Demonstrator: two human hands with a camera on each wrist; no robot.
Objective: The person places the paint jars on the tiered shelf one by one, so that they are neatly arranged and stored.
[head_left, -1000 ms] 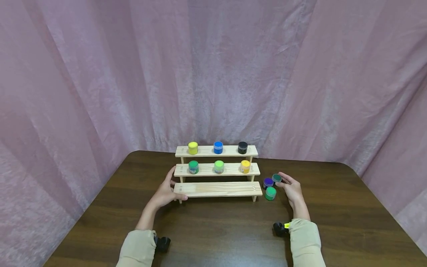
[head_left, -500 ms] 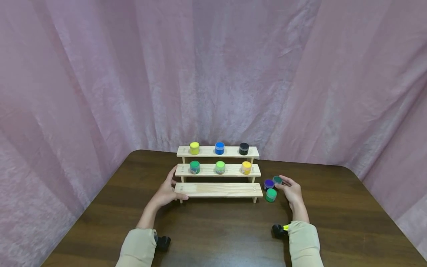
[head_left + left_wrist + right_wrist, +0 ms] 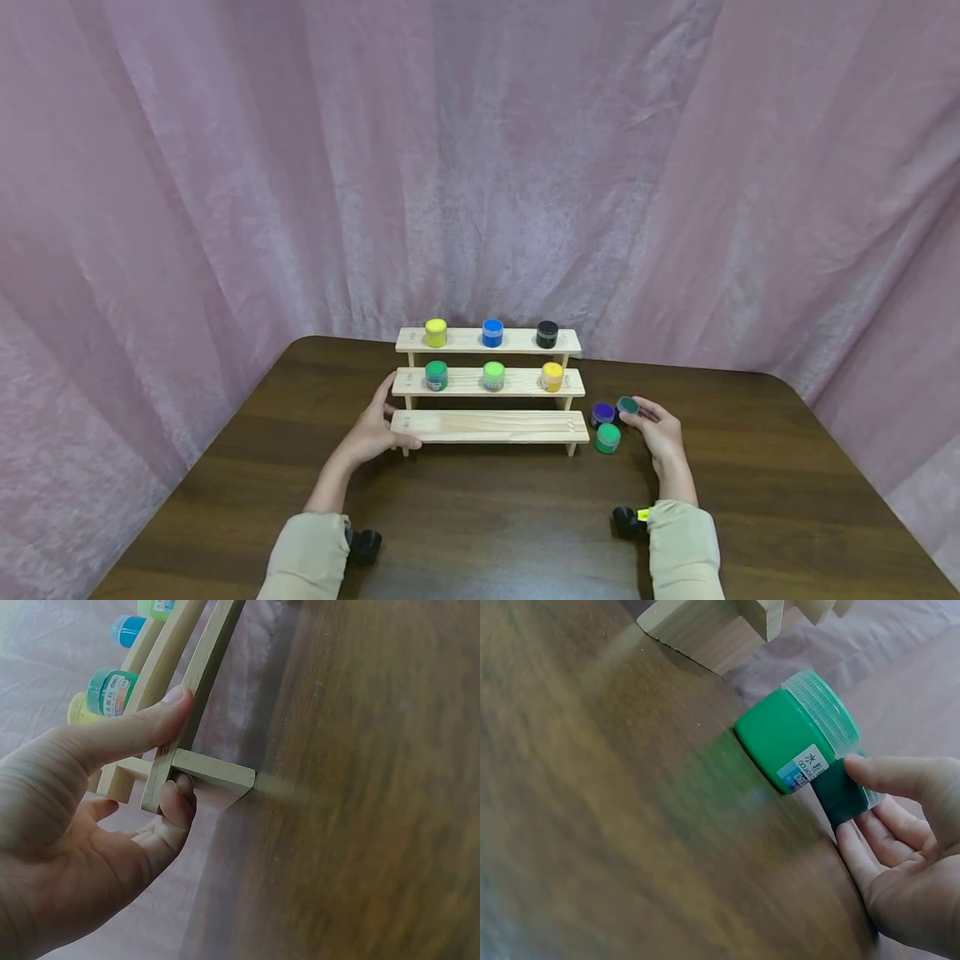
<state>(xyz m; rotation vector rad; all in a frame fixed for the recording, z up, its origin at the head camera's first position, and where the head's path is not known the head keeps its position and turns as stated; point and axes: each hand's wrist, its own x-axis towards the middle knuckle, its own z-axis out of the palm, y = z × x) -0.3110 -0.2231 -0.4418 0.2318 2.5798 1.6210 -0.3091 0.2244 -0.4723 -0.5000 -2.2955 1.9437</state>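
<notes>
A three-step wooden rack [image 3: 491, 427] stands on the table. My left hand [image 3: 372, 432] grips its left end. In the left wrist view the thumb [image 3: 142, 727] lies over the lowest board, with fingers curled at its underside. To the right of the rack, my right hand [image 3: 657, 433] pinches a dark green paint jar [image 3: 627, 406] between thumb and fingers. A bright green paint jar [image 3: 795, 727] stands beside it, partly covering it in the right wrist view. A purple-lidded jar [image 3: 602, 414] is close by, between the dark green jar and the rack.
Yellow [image 3: 436, 333], blue [image 3: 492, 333] and black [image 3: 547, 335] jars stand on the top step. The middle step bears green [image 3: 436, 376], light green [image 3: 492, 377] and orange-yellow [image 3: 552, 377] jars. A pink curtain [image 3: 480, 167] hangs behind the brown table [image 3: 480, 517].
My right hand has drawn the dark green jar slightly right, away from the purple-lidded jar. The left hand keeps its grip on the rack. The head view has shifted a little.
</notes>
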